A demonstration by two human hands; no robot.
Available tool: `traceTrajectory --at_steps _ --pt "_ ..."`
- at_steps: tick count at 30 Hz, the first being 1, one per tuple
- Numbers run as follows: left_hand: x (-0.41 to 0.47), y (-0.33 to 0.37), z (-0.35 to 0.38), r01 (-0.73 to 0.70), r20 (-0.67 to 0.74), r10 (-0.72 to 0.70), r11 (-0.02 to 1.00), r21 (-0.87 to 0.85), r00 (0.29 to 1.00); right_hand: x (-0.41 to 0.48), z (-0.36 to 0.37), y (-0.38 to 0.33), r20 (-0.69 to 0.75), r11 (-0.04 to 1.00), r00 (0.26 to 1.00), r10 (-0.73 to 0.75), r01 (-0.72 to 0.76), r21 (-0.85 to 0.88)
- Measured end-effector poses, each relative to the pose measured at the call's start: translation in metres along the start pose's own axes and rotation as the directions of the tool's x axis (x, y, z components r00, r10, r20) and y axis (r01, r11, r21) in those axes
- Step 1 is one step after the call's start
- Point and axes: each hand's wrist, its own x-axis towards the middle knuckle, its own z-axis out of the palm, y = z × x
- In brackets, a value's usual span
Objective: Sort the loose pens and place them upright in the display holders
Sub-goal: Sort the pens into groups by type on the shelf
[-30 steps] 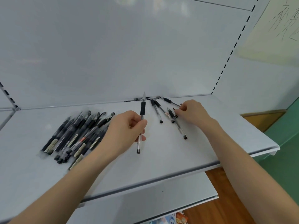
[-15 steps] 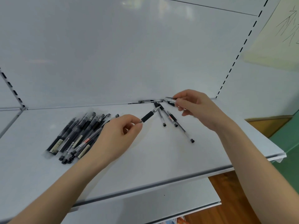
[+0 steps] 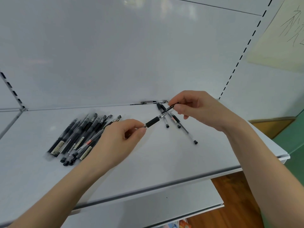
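Pens are split on the white shelf [image 3: 148, 162]: a bundle [image 3: 79, 137] lies left of the left hand [image 3: 120, 142], and a few loose ones [image 3: 179, 124] lie under the right hand [image 3: 197, 109]. One pen with a black grip [image 3: 152, 122] is pinched in the left hand's fingertips, raised off the shelf. A black cap [image 3: 170, 108] is grasped by the right hand just beyond that pen's tip.

Pen labels [image 3: 57, 147] and the wall sheet's scrawl [image 3: 291, 25] are unreadable
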Motion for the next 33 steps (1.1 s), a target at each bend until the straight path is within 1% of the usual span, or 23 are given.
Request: traceTrajectory --at_steps 5,9,13,15,17,18,19,20,21,22,24,25,27,28,29,30,31,32,33 --pt "-0.001 0.006 0.001 -0.016 0.005 0.016 1.000 -0.003 1.000 -0.001 0.008 0.001 0.072 1.000 0.997 0.008 -0.008 -0.010" --pt "-0.002 0.006 0.005 0.000 -0.009 0.000 1.000 -0.026 1.000 -0.004 0.020 0.004 0.024 0.999 1.000 -0.007 0.006 0.037" --pt "-0.004 0.003 0.013 0.021 -0.028 -0.022 0.999 -0.026 0.999 -0.010 0.027 0.009 0.006 0.999 1.000 -0.002 0.002 0.037" --pt "-0.001 0.002 0.016 0.035 -0.037 -0.034 0.999 0.017 0.999 -0.012 0.029 0.015 0.012 0.996 0.999 0.039 -0.039 0.083" --pt "0.003 -0.001 0.020 0.039 -0.056 -0.031 0.987 0.157 0.998 -0.013 0.029 0.025 -0.014 0.988 0.995 0.098 -0.096 0.118" --pt "0.004 -0.002 0.022 0.039 -0.078 -0.019 0.963 0.267 0.997 -0.014 0.028 0.033 -0.072 0.988 0.989 0.133 -0.126 0.085" --pt "0.005 -0.004 0.025 0.039 -0.096 -0.003 0.924 0.381 0.995 -0.015 0.024 0.041 -0.162 0.986 0.973 0.163 -0.164 0.007" --pt "0.006 -0.005 0.026 0.046 -0.107 0.006 0.876 0.479 0.994 -0.017 0.020 0.048 -0.254 0.971 0.949 0.188 -0.218 -0.100" --pt "0.006 -0.006 0.026 0.058 -0.111 0.005 0.830 0.555 0.994 -0.020 0.016 0.054 -0.308 0.935 0.926 0.219 -0.289 -0.206" --pt "0.006 -0.008 0.027 0.066 -0.111 0.002 0.790 0.609 0.994 -0.023 0.013 0.059 -0.314 0.886 0.911 0.266 -0.359 -0.293" --pt "0.005 -0.011 0.029 0.069 -0.096 -0.004 0.726 0.684 0.995 -0.029 0.012 0.066 -0.266 0.792 0.891 0.368 -0.450 -0.413" --pt "0.006 -0.013 0.029 0.064 -0.086 -0.004 0.705 0.706 0.996 -0.030 0.013 0.068 -0.259 0.756 0.886 0.384 -0.463 -0.462" --pt "0.008 -0.015 0.029 0.051 -0.083 0.012 0.696 0.716 0.996 -0.031 0.016 0.069 -0.281 0.720 0.889 0.361 -0.457 -0.522" --pt "0.009 -0.015 0.029 0.047 -0.082 0.018 0.695 0.717 0.996 -0.031 0.016 0.068 -0.301 0.726 0.892 0.337 -0.449 -0.521" --pt "0.009 -0.014 0.028 0.051 -0.080 0.008 0.696 0.716 0.997 -0.031 0.017 0.066 -0.328 0.754 0.891 0.313 -0.443 -0.485" --pt "0.010 -0.012 0.027 0.062 -0.083 -0.005 0.713 0.699 0.997 -0.032 0.018 0.063 -0.354 0.805 0.888 0.295 -0.431 -0.409" --pt "0.011 -0.011 0.026 0.064 -0.095 -0.003 0.762 0.645 0.995 -0.032 0.020 0.057 -0.366 0.866 0.888 0.279 -0.398 -0.304" --pt "0.012 -0.008 0.026 0.060 -0.105 -0.003 0.839 0.541 0.994 -0.033 0.024 0.048 -0.353 0.922 0.898 0.262 -0.341 -0.184" --pt "0.013 -0.003 0.025 0.066 -0.114 -0.024 0.925 0.374 0.993 -0.034 0.030 0.038 -0.301 0.959 0.922 0.245 -0.276 -0.065"
